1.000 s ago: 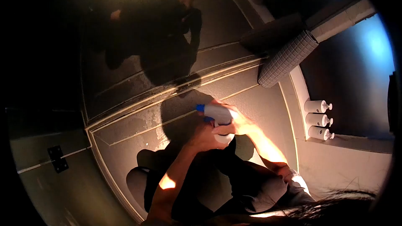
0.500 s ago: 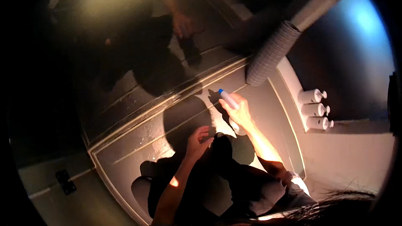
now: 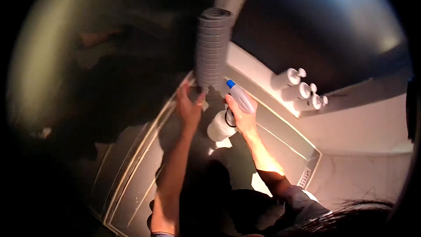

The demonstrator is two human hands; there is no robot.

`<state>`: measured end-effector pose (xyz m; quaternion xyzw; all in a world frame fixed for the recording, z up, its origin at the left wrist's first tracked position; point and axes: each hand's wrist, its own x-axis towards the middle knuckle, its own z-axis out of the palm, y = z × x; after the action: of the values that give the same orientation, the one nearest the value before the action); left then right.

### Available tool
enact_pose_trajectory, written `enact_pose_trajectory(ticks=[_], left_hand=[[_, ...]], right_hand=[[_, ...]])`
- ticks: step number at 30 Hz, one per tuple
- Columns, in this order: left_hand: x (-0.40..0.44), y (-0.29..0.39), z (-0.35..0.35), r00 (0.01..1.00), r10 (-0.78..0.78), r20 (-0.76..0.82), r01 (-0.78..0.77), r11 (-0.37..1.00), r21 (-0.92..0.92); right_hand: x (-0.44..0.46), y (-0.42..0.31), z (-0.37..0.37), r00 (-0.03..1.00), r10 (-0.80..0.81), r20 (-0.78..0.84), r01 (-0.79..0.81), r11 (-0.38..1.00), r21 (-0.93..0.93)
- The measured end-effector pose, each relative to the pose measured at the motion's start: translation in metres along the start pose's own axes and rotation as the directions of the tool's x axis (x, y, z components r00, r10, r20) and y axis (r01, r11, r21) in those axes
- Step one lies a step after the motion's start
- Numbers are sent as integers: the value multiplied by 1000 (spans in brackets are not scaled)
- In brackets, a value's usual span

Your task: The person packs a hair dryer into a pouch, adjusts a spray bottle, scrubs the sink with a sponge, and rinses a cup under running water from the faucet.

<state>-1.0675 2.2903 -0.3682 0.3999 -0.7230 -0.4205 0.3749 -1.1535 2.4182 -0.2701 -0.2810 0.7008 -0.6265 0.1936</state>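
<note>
Near the rolled mat's (image 3: 213,50) lower end, I see the right hand (image 3: 244,116) wrapped around a white spray bottle (image 3: 219,127), its blue nozzle (image 3: 230,84) uppermost. The left hand (image 3: 188,109) has its fingers apart beside the mat (contact, I cannot tell). Three pump bottles (image 3: 299,92) stand to the right.

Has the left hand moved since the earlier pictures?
Yes. The left hand has moved toward the rolled grey mat: half a second ago it was well short of it, and now it is close by the mat's lower end.
</note>
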Motion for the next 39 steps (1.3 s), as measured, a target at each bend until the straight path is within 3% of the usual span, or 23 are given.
enact_pose_trajectory(ticks=[2, 4, 6, 8, 11, 12, 14, 15, 19, 21, 23, 26, 28, 30, 31, 33, 34, 36, 38, 39], left_hand=[[56, 23, 34, 997, 76, -1, -75, 993, 93], [89, 43, 59, 990, 139, -3, -139, 990, 22], [103, 48, 74, 987, -138, 82, 140, 990, -16], [94, 36, 74, 995, -97, -12, 94, 984, -152], [34, 37, 36, 983, -150, -101, 96, 907, -410], [8, 59, 9, 956, -278, -96, 192, 838, -510], [-37, 62, -30, 927, -351, -134, 218, 792, -570], [-46, 55, -42, 935, -298, -190, 157, 832, -531], [-39, 59, -60, 944, -204, -258, 71, 892, -446], [-10, 81, -49, 971, -173, -162, 112, 938, -329], [18, 76, -17, 994, -108, 14, 99, 848, -521], [57, 62, 37, 993, -98, 61, 113, 940, -322], [57, 51, 44, 990, -117, 78, 134, 956, -259], [26, 32, 40, 940, -310, 146, 317, 948, -33], [1, 13, 29, 984, -140, 113, 149, 986, -70], [-62, -32, 5, 997, 27, 76, -18, 993, -113], [-95, -47, -19, 977, -13, 212, 20, 999, -32], [-162, -61, -70, 899, -82, 430, 37, 993, 112], [-215, -55, -132, 771, -98, 629, 7, 989, 145], [-237, -48, -164, 686, -82, 723, 1, 994, 112]], right_hand=[[0, -1, -30, 994, 11, -108, -14, 1000, -23], [2, 0, -40, 982, 23, -188, -21, 1000, 13], [5, -7, -51, 966, -42, -254, 37, 999, -24], [18, -14, -58, 936, -82, -343, 77, 997, -26], [46, -13, -58, 948, -116, -297, 92, 991, -94], [55, 2, -55, 968, -168, -185, 133, 973, -190], [61, 26, -39, 995, -31, -96, -2, 943, -332], [62, 41, -36, 995, 61, -79, -84, 938, -336], [47, 59, -33, 978, 168, -122, -201, 912, -358], [41, 54, -44, 982, 135, -135, -170, 941, -293], [33, 44, -53, 976, 84, -199, -120, 977, -176], [19, 8, -55, 958, -9, -288, -34, 989, -144], [10, -22, -54, 967, -49, -251, -4, 979, -206], [4, -37, -40, 970, -140, -198, 100, 975, -199], [-1, -40, -33, 963, -220, -158, 192, 965, -177], [-15, -42, -21, 970, -241, -24, 230, 950, -211], [-23, -43, -13, 960, -264, 94, 280, 927, -250], [-44, -47, 20, 840, -434, 326, 509, 837, -198], [-62, -49, 64, 652, -585, 483, 638, 767, 67], [-82, -54, 91, 699, -449, 556, 518, 854, 37]])
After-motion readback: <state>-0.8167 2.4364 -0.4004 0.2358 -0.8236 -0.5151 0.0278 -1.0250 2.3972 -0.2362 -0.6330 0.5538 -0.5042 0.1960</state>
